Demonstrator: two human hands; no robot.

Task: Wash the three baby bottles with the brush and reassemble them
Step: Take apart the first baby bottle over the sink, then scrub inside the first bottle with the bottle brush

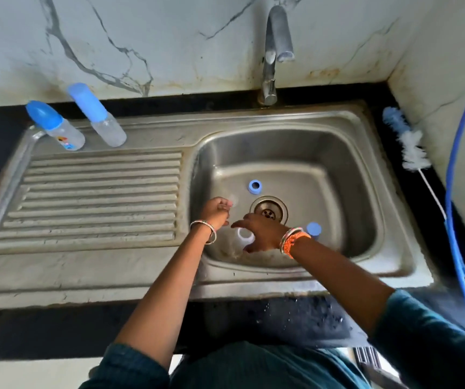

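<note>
Down in the steel sink basin (338, 153), her left hand (216, 213) pinches a clear, blurred nipple (232, 198); the right hand (262, 233) spreads loose over the open bottle (244, 236). Two capped bottles (54, 125) stand on the ridged drainboard (91, 200); the bristly brush (406, 141) lies right.

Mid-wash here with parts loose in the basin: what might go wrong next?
1. The small blue screw ring lies right beside the open metal drain; running water might push it onto the drain.
2. The left hand seems to pinch a small clear part, blurred here, which looks easy to drop.
3. The white-and-blue bottle brush lies on the counter beyond the basin, demanding a reach.
</note>
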